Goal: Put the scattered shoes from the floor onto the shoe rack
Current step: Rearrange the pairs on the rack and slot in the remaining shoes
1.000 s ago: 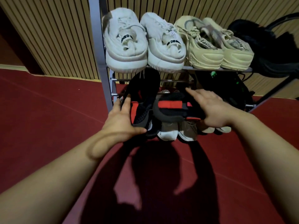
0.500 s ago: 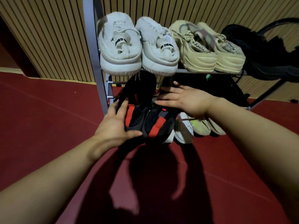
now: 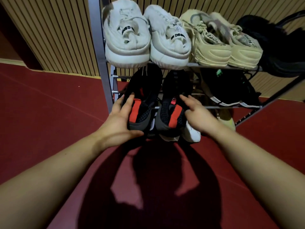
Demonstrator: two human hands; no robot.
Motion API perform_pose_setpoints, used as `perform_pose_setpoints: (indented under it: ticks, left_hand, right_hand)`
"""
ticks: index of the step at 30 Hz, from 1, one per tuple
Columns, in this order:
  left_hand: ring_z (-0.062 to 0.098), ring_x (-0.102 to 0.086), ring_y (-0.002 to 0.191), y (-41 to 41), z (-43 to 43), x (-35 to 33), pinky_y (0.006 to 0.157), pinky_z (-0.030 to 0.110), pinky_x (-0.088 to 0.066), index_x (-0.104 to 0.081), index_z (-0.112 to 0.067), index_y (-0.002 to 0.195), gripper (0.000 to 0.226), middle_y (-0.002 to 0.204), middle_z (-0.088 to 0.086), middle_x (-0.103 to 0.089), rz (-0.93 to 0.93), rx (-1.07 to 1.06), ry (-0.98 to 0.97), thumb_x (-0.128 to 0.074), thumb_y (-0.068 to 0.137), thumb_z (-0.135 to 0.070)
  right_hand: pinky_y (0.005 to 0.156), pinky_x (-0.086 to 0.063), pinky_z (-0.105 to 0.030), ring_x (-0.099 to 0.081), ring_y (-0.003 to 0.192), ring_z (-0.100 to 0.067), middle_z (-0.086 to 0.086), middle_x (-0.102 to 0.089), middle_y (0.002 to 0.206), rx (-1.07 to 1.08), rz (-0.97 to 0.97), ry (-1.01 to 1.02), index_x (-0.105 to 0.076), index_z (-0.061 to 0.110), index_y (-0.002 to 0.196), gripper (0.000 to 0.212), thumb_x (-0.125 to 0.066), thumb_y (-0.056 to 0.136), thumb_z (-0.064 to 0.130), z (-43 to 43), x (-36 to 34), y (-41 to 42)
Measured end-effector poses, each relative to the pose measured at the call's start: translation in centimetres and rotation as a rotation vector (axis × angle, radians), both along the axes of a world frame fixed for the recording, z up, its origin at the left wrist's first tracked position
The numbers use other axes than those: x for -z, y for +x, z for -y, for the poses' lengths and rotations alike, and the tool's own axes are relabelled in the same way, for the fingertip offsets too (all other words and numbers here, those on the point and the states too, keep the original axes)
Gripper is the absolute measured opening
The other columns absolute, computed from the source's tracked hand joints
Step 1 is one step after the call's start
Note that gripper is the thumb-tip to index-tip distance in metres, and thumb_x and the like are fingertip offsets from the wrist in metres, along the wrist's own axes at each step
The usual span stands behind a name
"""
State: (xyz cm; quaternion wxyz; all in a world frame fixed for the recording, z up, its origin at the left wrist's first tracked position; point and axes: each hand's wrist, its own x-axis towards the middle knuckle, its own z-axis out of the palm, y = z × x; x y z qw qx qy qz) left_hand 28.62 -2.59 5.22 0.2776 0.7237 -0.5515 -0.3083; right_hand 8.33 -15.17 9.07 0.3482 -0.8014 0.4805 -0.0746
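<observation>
At frame centre, two black-red shoes sit side by side on the rack's point(image 3: 99, 52) middle shelf. The left hand point(image 3: 118, 120) is clamped on the left shoe's point(image 3: 142, 103) heel. The right hand point(image 3: 198, 115), fingers apart, touches the right shoe point(image 3: 172, 104). White shoes point(image 3: 145, 38) occupy the top shelf.

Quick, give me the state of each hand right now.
Left hand: closed around the heel of the left black-and-red shoe, holding it.
Right hand: open, fingers resting on the right black-and-red shoe, no grip.
</observation>
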Motion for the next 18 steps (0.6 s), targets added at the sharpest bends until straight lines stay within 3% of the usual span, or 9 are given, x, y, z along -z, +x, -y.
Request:
perform_pose_setpoints:
  ticks: [2,4,6,9,14,18]
  left_hand:
    - [0.014,0.004,0.145,0.3,-0.2,0.0,0.114,0.026,-0.011,0.010,-0.044,0.146,0.114,0.156,-0.008,0.017,-0.020,0.040,0.007,-0.078,0.075,-0.028]
    - [0.009,0.009,0.144,0.8,-0.3,0.0,0.114,0.025,-0.010,0.011,-0.045,0.145,0.111,0.156,-0.008,0.021,-0.022,0.085,0.018,-0.075,0.079,-0.024]
    - [0.006,0.011,0.142,1.0,-0.3,-0.1,0.111,0.021,-0.008,0.012,-0.047,0.144,0.108,0.155,-0.008,0.023,-0.028,0.102,0.016,-0.072,0.081,-0.022]
    - [0.007,0.011,0.143,0.6,-0.3,0.1,0.112,0.022,-0.008,0.010,-0.046,0.144,0.105,0.155,-0.008,0.024,-0.032,0.094,-0.011,-0.071,0.083,-0.021]
    - [0.011,0.007,0.144,-1.2,-0.5,0.8,0.107,0.020,-0.009,0.009,-0.044,0.145,0.102,0.156,-0.006,0.023,0.012,0.033,-0.087,-0.070,0.083,-0.027]
    - [0.021,0.002,0.146,-3.3,1.2,1.2,0.117,0.033,-0.015,0.012,-0.040,0.146,0.103,0.157,0.001,0.018,0.048,-0.102,-0.090,-0.069,0.082,-0.036]
  right_hand:
    - [0.110,-0.006,-0.018,-0.001,0.146,-0.015,-0.007,0.000,0.159,0.144,0.259,0.125,-0.027,0.023,0.147,0.058,-0.041,0.093,0.009,-1.8,1.1,1.0]
    - [0.100,-0.007,-0.009,-0.002,0.145,-0.013,-0.006,0.003,0.159,0.260,0.363,0.104,-0.027,0.027,0.147,0.064,-0.053,0.089,0.024,-3.1,2.3,2.2]
    - [0.105,-0.008,-0.013,-0.003,0.144,-0.012,-0.005,0.010,0.158,0.267,0.323,0.010,-0.020,0.030,0.147,0.085,-0.072,0.080,0.029,-4.2,3.2,2.5]
    - [0.118,-0.013,-0.034,0.001,0.145,-0.021,-0.009,0.019,0.156,0.069,0.164,-0.133,-0.016,0.032,0.148,0.111,-0.086,0.063,0.027,-4.7,4.8,1.3]
    - [0.117,-0.018,-0.034,-0.015,0.143,-0.026,-0.013,-0.013,0.152,-0.231,0.032,-0.255,-0.034,0.011,0.141,0.088,-0.081,0.068,0.025,-1.3,4.2,-0.7]
    - [0.114,-0.017,-0.023,-0.017,0.140,-0.013,-0.007,-0.011,0.153,-0.375,-0.029,-0.230,-0.026,0.017,0.145,0.085,-0.077,0.076,0.023,1.9,2.9,-2.1]
